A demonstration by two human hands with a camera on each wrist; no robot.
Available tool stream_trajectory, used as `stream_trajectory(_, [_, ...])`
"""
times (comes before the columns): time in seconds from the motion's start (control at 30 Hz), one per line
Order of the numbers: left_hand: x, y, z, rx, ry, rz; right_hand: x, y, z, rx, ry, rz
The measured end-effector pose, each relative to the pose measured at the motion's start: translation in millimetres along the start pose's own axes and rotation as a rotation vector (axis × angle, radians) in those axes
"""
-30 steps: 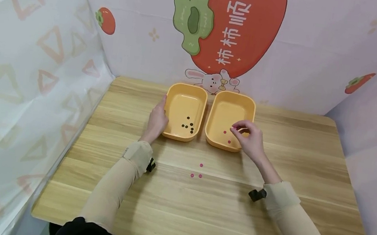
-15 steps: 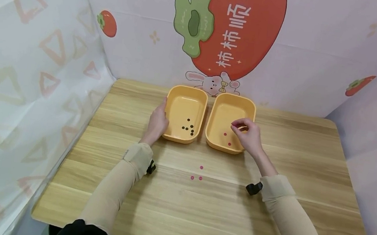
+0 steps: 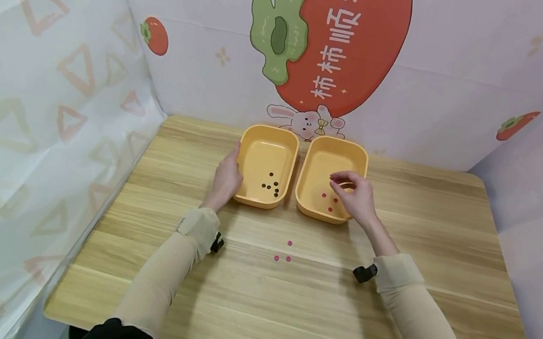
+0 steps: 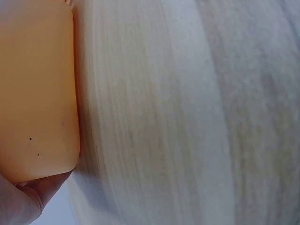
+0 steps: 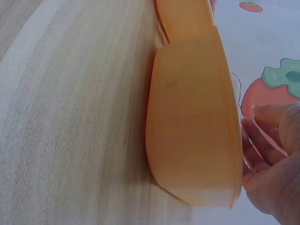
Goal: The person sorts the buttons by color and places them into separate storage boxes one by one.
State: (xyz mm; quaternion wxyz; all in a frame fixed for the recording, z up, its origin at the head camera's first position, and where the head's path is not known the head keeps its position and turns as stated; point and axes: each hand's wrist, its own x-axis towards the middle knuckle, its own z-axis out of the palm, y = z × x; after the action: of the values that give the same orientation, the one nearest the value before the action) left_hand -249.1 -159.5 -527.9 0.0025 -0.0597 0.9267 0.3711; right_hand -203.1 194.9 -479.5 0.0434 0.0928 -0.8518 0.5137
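My left hand (image 3: 227, 178) grips the outer left side of the left yellow container (image 3: 261, 205); in the left wrist view its fingers (image 4: 44, 190) lie against the container's wall near a corner. Several small round black beads (image 3: 276, 183) lie in that container. Over the right yellow container (image 3: 308, 168) hovers my right hand (image 3: 355, 198), thumb and fingers apart with nothing between them. Below it lie three small round pink beads (image 3: 323, 195). In the right wrist view, the right hand (image 5: 276, 161) is beside the container's rim.
Three more pink beads (image 3: 290, 243) form a small cluster on the wooden table (image 3: 253, 314) in front of the containers. A printed backdrop (image 3: 446, 72) rises behind the table's far edge. The two containers stand side by side with a narrow gap.
My right hand has let go of a pink bead, now lying in the right container with the two others. The hand shifted slightly left. My left hand stays at its container.
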Motion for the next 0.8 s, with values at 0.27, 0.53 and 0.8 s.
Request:
stream_trajectory(0.27, [4.8,-4.5,3.2,0.042,0.000,0.004,-9.6,-11,5,0.037,-0.058,-0.038])
stream_trajectory(0.53, [5.7,-5.0,4.1,0.040,0.009,0.019,-27.5,-27,9,0.064,-0.132,-0.072])
stream_trajectory(0.8, [7.0,-6.0,4.6,0.048,-0.001,0.006,-52.8,-34,20,0.059,-0.188,-0.112])
